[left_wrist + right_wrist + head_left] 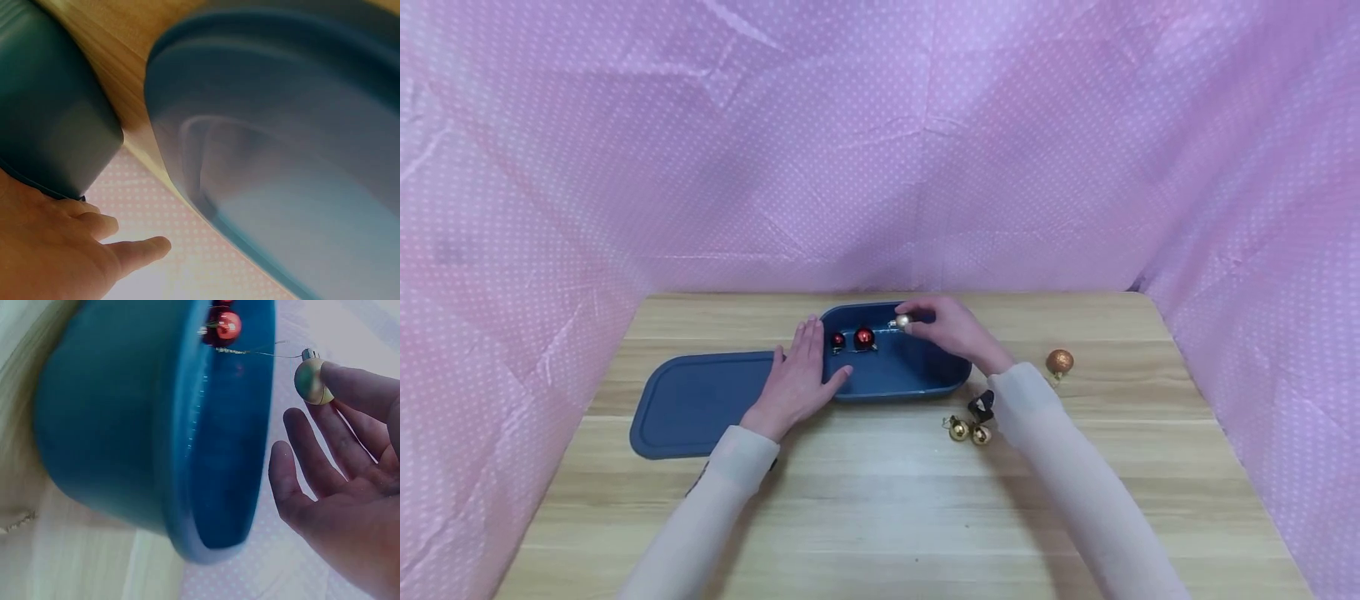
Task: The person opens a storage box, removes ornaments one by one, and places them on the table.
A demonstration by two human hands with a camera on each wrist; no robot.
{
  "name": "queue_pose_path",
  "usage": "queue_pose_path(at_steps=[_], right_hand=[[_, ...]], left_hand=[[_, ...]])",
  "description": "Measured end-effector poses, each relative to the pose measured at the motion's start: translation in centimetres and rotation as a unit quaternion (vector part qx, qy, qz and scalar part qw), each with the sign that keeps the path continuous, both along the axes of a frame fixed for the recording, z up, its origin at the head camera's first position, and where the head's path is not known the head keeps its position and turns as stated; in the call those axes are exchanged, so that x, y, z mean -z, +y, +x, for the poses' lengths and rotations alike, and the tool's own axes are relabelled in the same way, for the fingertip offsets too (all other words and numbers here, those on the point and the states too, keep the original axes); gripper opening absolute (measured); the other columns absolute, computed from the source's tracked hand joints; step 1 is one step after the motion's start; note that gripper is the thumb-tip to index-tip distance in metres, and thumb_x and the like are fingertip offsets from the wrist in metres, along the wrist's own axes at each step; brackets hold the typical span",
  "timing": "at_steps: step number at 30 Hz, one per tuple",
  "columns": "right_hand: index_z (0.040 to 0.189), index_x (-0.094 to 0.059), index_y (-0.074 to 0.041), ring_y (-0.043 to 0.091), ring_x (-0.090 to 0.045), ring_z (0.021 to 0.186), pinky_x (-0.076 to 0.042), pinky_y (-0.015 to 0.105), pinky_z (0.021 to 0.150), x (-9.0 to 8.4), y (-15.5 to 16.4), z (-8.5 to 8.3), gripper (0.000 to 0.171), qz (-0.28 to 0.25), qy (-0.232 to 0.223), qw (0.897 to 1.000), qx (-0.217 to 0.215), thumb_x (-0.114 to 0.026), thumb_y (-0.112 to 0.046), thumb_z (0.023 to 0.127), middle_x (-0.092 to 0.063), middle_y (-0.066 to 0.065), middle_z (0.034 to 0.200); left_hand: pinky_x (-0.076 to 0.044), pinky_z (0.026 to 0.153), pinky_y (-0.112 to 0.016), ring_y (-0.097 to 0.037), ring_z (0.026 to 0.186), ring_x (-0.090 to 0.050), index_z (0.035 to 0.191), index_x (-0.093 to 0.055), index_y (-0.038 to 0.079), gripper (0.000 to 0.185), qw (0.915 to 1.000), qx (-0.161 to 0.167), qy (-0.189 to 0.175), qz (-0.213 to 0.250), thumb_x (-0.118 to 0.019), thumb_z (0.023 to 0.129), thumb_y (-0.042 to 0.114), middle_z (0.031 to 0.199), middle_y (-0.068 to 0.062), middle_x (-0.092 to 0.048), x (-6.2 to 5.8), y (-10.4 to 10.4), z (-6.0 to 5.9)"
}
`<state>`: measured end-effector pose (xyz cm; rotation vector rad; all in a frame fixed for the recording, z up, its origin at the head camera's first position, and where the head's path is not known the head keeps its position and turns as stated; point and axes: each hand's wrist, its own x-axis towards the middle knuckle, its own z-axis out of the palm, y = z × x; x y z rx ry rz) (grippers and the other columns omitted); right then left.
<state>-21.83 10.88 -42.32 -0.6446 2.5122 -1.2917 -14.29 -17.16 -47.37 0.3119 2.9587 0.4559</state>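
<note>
Between thumb and fingertips, my right hand (951,329) pinches a small pale gold Christmas bauble (904,321) by its round body. Its silver cap and thin hanging thread show in the right wrist view. This bauble (310,381) is held over the blue oblong container (891,377). Two shiny red baubles, a larger one (864,337) and a smaller one (838,340), lie inside at the left. My left hand (797,375) rests along the container's left end, fingers straight and thumb reaching over the rim.
A blue lid (700,404) lies left of the container, partly under the left hand. Two shiny gold baubles (958,429) sit in front, near the right sleeve. Farther right is a glittery copper bauble (1060,361). Pink dotted cloth (880,167) hangs around the wooden table (880,517).
</note>
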Motion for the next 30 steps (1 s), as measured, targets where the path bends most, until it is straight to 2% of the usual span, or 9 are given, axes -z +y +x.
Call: queue_pose_path(at_steps=[6, 12, 21, 26, 30], right_hand=[[0.127, -0.072, -0.003, 0.029, -0.064, 0.119, -0.048, 0.047, 0.106, -1.0, 1.3, 1.2, 0.031, -0.035, 0.011, 0.999, 0.008, -0.072, -0.009, 0.096, -0.071, 0.014, 0.125], [0.13, -0.071, -0.003, 0.029, -0.065, 0.121, -0.052, 0.047, 0.103, -0.9, 2.3, 2.6, 0.034, -0.061, 0.006, 0.998, 0.021, -0.071, -0.009, 0.097, -0.07, 0.013, 0.131], [0.132, -0.069, -0.003, 0.03, -0.062, 0.124, -0.051, 0.046, 0.104, -1.0, 4.2, 5.3, 0.035, -0.091, -0.023, 0.993, 0.072, -0.071, -0.013, 0.098, -0.066, 0.01, 0.136], [0.133, -0.07, -0.009, 0.03, -0.066, 0.116, -0.054, 0.043, 0.099, -0.6, 5.5, 6.8, 0.036, -0.101, -0.032, 0.99, 0.098, -0.072, -0.018, 0.098, -0.065, 0.004, 0.138], [0.133, -0.07, -0.015, 0.026, -0.069, 0.11, -0.055, 0.038, 0.094, -0.4, 6.4, 7.9, 0.036, -0.103, -0.029, 0.988, 0.115, -0.074, -0.024, 0.098, -0.068, 0.0, 0.135]], left_hand=[[-0.012, 0.121, -0.067, -0.032, 0.159, -0.002, 0.165, -0.004, 0.0, 0.099, 0.9999, 0.0, 0.001, 0.01, -0.04, 0.102, 0.068, 0.173, -0.015, -0.001, 0.1, 0.3, 0.0], [-0.013, 0.121, -0.068, -0.032, 0.159, -0.002, 0.165, -0.003, 0.0, 0.099, 1.0, -0.002, -0.001, 0.008, -0.04, 0.103, 0.067, 0.173, -0.015, 0.0, 0.1, 0.0, 0.1], [-0.012, 0.121, -0.069, -0.033, 0.159, -0.002, 0.165, -0.003, -0.001, 0.099, 1.0, 0.001, 0.002, 0.009, -0.04, 0.103, 0.067, 0.173, -0.016, 0.0, 0.2, -0.2, 0.3], [-0.012, 0.12, -0.069, -0.034, 0.159, -0.002, 0.165, -0.003, -0.001, 0.099, 0.9999, 0.003, 0.001, 0.013, -0.041, 0.103, 0.067, 0.173, -0.017, 0.0, 0.1, -0.2, 0.5], [-0.012, 0.12, -0.069, -0.034, 0.159, -0.002, 0.165, -0.003, -0.001, 0.1, 0.9999, 0.004, 0.003, 0.012, -0.04, 0.102, 0.068, 0.173, -0.017, 0.0, 0.1, -0.2, 0.6]])
